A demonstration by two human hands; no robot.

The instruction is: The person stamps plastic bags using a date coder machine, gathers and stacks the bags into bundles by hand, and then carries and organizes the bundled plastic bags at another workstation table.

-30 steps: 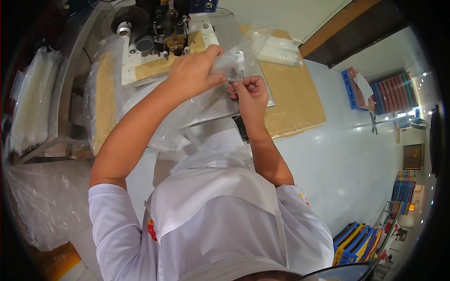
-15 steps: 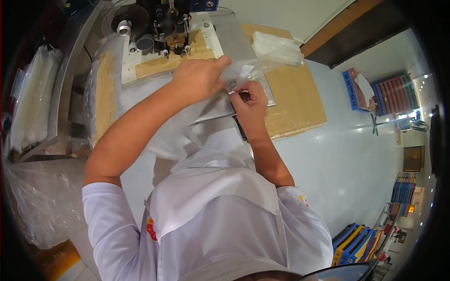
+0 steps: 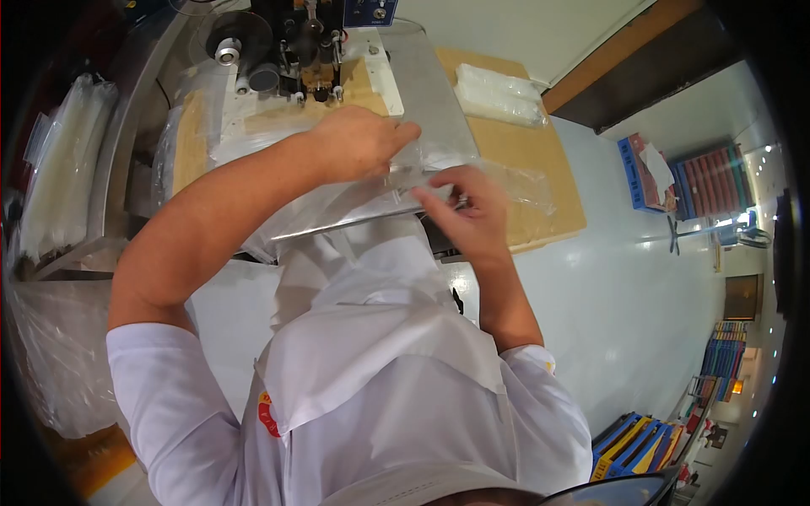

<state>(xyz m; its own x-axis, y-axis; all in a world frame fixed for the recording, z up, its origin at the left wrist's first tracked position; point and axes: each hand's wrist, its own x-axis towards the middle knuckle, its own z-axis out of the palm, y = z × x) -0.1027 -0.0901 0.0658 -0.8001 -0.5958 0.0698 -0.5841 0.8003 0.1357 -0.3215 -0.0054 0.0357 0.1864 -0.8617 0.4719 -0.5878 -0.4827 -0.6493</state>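
My left hand (image 3: 359, 145) is over the metal worktop in front of the machine, its fingers closed on a clear plastic bag (image 3: 354, 196). The thin film spreads beneath both hands and along the worktop's front edge. My right hand (image 3: 472, 211) is just to the right, slightly blurred, with thumb and fingers apart close above the film. More see-through plastic (image 3: 527, 190) reaches past it over the cardboard. Behind my left hand stands a black machine (image 3: 316, 67) on a white base, with a round reel (image 3: 240, 42) at its left.
A bundle of clear bags (image 3: 502, 94) lies on the cardboard (image 3: 557, 160) at the right. Another stack of plastic bags (image 3: 67, 169) rests on a metal rack at the left. Blue and yellow crates (image 3: 637, 447) stand on the floor, lower right.
My hands have moved apart; the right has loosened its pinch and shifted right and down. The plastic film now lies flatter over the worktop edge and stretches further right.
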